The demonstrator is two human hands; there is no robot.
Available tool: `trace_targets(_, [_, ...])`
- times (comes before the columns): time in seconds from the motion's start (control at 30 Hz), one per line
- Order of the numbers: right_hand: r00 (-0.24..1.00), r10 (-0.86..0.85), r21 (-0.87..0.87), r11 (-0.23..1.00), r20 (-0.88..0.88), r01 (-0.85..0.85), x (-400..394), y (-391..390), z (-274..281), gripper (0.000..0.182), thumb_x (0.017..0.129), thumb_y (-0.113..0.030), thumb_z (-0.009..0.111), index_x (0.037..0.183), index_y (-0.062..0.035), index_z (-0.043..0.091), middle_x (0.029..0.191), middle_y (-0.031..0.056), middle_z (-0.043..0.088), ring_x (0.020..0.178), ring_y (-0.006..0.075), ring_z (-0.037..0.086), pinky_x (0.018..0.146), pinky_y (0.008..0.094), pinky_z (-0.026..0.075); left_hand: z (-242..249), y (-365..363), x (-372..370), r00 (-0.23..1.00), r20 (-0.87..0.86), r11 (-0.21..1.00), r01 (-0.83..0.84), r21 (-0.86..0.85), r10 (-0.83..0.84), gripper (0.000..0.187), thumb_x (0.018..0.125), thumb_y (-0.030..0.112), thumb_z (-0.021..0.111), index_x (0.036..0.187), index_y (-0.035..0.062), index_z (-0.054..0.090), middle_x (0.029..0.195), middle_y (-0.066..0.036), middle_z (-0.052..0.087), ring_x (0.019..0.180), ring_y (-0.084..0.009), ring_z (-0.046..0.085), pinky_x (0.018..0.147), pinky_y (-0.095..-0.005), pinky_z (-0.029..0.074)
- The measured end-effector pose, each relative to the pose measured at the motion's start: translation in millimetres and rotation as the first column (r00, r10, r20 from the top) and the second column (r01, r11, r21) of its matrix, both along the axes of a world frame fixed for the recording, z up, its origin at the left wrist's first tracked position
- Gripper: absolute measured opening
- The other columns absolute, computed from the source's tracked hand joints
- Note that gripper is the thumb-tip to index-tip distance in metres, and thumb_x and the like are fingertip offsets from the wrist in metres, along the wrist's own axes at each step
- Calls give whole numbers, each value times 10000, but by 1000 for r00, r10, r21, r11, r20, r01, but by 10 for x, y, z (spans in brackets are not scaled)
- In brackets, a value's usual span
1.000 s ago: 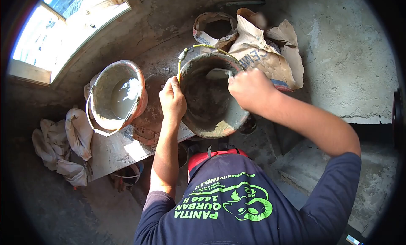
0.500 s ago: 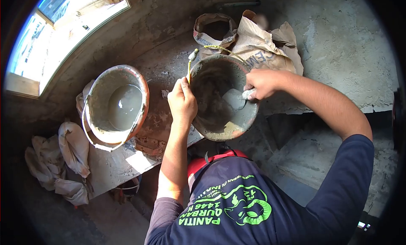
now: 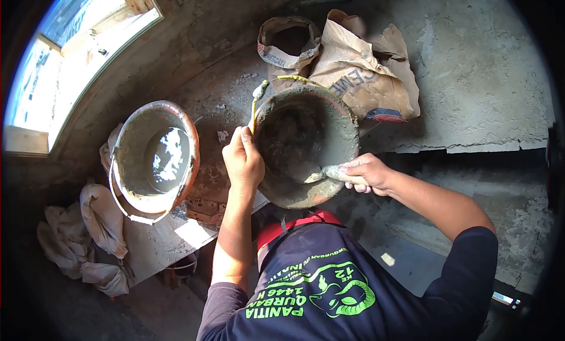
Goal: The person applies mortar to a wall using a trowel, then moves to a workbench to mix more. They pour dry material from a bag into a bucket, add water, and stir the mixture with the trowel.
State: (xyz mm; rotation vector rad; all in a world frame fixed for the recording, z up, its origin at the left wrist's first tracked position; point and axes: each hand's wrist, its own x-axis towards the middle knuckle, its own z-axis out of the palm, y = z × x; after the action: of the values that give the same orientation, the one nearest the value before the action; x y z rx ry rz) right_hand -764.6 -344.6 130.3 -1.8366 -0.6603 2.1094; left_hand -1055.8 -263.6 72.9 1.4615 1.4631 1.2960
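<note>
Head view shows the mortar bucket [image 3: 306, 147] between both hands: left hand [image 3: 242, 161] closed on its left rim, right hand [image 3: 368, 173] fisted round the trowel [image 3: 321, 175] handle at the near-right rim, blade pointing left into the bucket.

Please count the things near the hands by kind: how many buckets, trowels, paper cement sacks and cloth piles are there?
Buckets: 2, the mortar bucket and the water bucket
Trowels: 1, the trowel
Paper cement sacks: 2, the open sack and the crumpled sack
Cloth piles: 1, the cloth pile
Total: 6
</note>
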Motion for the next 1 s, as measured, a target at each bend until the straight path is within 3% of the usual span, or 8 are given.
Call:
trace_targets(0.5, [824,-311,-224,947,-473,228,392,-89,-78,289,1035,-262,518,1189,-25,576,856,78,599,498,61,460,402,188,351,-1,-102,148,994,-21,994,-106,-18,106,349,1097,223,445,941,-30,627,643,3,451,633,-75,376,566,-277,352])
trace_targets(0.57, [976,216,260,944,-29,-201,448,-4,-30,297,1034,-240,533,1218,-15,595,828,59,614,511,65,512,423,192,396,6,-94,170,991,-23,991,-130,-27,130,353,1099,230,444,961,-30,639,648,6,457,639,-73,377,572,-272,355])
trace_targets(0.6, [975,220,263,942,-26,-206,469,-1,15,297,1034,-240,533,1218,-15,595,828,59,614,511,65,512,423,192,396,-4,-84,168,992,-17,991,-129,-28,129,355,1099,234,443,977,-30,647,648,4,460,641,-71,378,574,-270,357])
trace_targets(0.67, [727,258,547,514,636,-661,481,-23,101,396,948,-180,604,1300,0,575,875,143,656,686,239,633,601,369,511,-66,-75,167,991,30,992,-127,-2,127,350,1096,238,451,995,-27,657,648,-2,467,638,-71,379,573,-270,356])
trace_targets(0.7, [501,87,472,226,861,-852,466,-30,124,470,906,-150,639,1341,8,565,898,186,677,774,326,694,689,457,569,-49,-85,177,991,33,991,-132,-3,132,350,1096,238,451,995,-27,657,648,-2,467,638,-71,379,573,-270,356])
trace_targets(0.83, [191,122,140,340,974,-930,46,165,192,630,863,-179,665,1420,34,461,1062,280,656,912,417,687,802,517,558,130,-119,219,993,-70,995,-87,49,90,333,1083,230,471,933,-20,634,604,-35,436,593,-80,381,547,-290,353])
trace_targets(0.9, [186,159,122,344,970,-931,-41,265,-63,620,871,-208,669,1392,43,445,990,254,674,877,421,698,759,509,571,207,-129,225,991,-135,1000,20,-13,-21,331,1080,221,474,905,-21,617,589,-44,425,577,-82,383,532,-300,357])
trace_targets(1.0, [197,272,163,141,942,-976,-206,187,-120,452,899,-244,657,1219,39,508,862,191,697,771,390,718,665,464,589,120,-24,245,996,-79,999,-35,20,36,325,1077,218,485,897,-19,615,588,-47,443,578,-80,385,527,-305,365])
